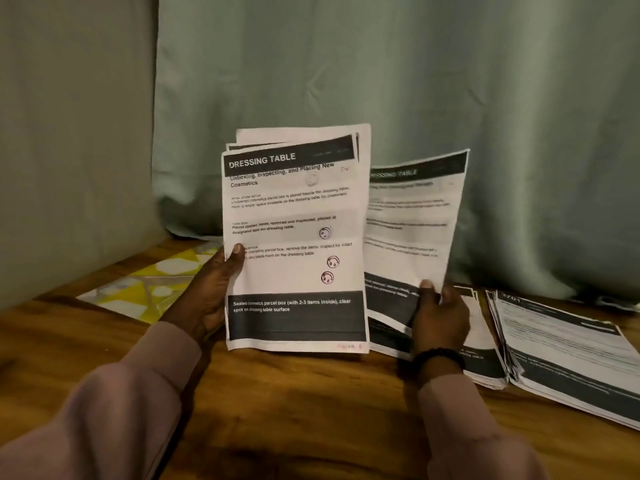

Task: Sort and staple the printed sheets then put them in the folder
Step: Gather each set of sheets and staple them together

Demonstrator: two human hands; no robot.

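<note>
Head view: left hand [207, 292] gripping a stack of printed sheets [294, 237] held upright above the wooden table [277, 410], long axis vertical (heading "DRESSING TABLE" uppermost). Right hand [440, 317] pinching a single sheet [412, 220], likewise upright, tilted rightward.

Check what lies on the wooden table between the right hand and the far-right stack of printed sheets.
Head view: another flat pile of printed sheets, partly hidden behind the right hand, beside the far-right stack.

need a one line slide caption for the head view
Left hand holds a white printed "Dressing Table" sheaf; right hand pinches a single printed sheet over paper stacks on the wooden table.
</note>
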